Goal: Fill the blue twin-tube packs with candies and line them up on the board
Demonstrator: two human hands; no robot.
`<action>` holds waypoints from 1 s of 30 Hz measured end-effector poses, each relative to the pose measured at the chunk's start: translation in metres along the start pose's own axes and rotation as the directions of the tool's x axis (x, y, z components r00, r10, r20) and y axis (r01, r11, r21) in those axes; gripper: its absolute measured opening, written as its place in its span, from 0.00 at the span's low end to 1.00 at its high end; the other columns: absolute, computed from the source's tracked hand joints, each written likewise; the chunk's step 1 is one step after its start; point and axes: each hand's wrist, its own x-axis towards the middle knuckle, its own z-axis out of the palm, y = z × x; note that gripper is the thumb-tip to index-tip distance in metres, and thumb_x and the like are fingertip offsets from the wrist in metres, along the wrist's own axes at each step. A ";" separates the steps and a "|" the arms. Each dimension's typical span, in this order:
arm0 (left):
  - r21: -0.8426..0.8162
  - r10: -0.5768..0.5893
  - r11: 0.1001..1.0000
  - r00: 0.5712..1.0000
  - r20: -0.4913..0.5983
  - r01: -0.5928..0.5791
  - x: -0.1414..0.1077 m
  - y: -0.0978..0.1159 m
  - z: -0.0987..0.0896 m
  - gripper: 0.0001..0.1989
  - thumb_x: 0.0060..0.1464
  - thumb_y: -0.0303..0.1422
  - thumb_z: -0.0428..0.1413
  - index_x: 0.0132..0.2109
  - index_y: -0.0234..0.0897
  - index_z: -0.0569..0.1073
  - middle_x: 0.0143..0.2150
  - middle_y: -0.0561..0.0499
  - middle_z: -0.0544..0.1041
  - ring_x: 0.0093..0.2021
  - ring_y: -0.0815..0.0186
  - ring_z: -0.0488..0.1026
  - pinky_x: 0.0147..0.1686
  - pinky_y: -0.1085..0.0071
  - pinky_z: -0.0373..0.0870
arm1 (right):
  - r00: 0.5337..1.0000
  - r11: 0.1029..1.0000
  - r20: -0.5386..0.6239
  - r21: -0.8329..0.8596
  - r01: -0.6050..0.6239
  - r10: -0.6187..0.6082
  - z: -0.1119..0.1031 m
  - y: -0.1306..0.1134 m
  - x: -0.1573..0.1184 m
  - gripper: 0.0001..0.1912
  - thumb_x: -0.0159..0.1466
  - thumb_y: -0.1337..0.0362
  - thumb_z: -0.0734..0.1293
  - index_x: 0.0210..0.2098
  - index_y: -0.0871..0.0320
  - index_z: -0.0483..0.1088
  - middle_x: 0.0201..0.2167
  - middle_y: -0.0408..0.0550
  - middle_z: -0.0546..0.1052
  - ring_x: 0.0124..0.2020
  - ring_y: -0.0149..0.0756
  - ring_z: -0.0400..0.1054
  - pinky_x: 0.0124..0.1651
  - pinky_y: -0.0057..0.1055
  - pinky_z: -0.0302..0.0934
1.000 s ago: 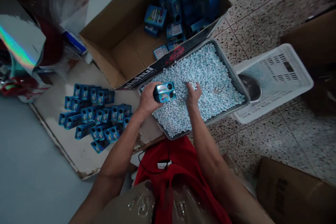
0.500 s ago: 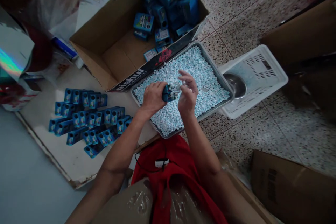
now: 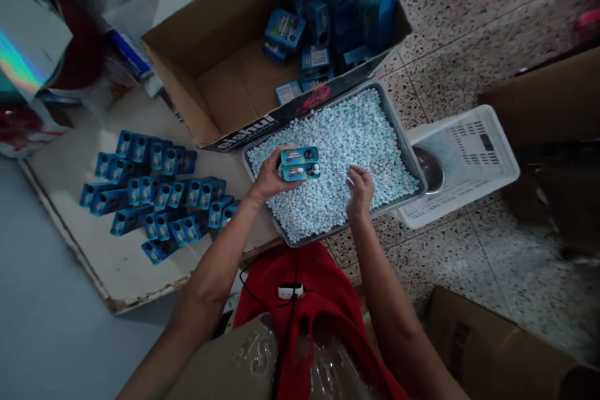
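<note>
My left hand (image 3: 269, 180) grips two small blue boxes (image 3: 300, 155) side by side above the metal tray (image 3: 420, 165). Round holes show in their upper faces, and a few white pieces lie on the lower one. Pale blue and white pellets (image 3: 328, 200) fill the tray. Over its right part is my right hand (image 3: 360, 190), its fingers curled and apart from the boxes; whether anything is between the fingertips is too small to tell.
Several blue boxes (image 3: 164, 190) stand in rows on the table (image 3: 135, 275) at left. Behind the tray, an open carton (image 3: 229, 87) holds more. A white basket (image 3: 497, 156) with a metal bowl (image 3: 430, 169) is at right.
My right hand has moved away from the boxes to the right. The boxes in my left hand have turned, so their holed faces show. The whole view has shifted slightly.
</note>
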 end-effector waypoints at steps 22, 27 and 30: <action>0.353 0.130 0.898 0.606 -0.785 0.264 -0.050 -0.028 -0.307 0.50 0.33 0.54 0.78 0.59 0.37 0.69 0.54 0.49 0.78 0.59 0.53 0.77 0.62 0.54 0.74 | 0.881 0.880 0.113 -0.072 0.469 -0.460 0.066 -0.084 0.006 0.21 0.56 0.53 0.77 0.46 0.50 0.73 0.44 0.45 0.79 0.43 0.40 0.77 0.60 0.50 0.72; 0.195 -0.053 0.837 0.431 -0.901 0.511 0.040 -0.054 -0.376 0.52 0.09 0.43 0.83 0.45 0.38 0.67 0.46 0.59 0.76 0.51 0.61 0.73 0.66 0.47 0.71 | 0.608 0.550 0.344 -0.258 0.794 -0.716 0.090 -0.147 0.030 0.13 0.66 0.51 0.71 0.44 0.51 0.76 0.44 0.49 0.80 0.48 0.44 0.76 0.58 0.50 0.72; 0.080 -0.174 0.739 0.304 -0.936 0.669 0.060 -0.055 -0.391 0.49 0.14 0.45 0.83 0.41 0.41 0.61 0.45 0.62 0.76 0.53 0.60 0.72 0.68 0.46 0.70 | 0.473 0.365 0.456 -0.308 0.878 -0.753 0.104 -0.179 0.052 0.08 0.66 0.55 0.70 0.39 0.51 0.78 0.42 0.50 0.81 0.49 0.46 0.76 0.59 0.51 0.71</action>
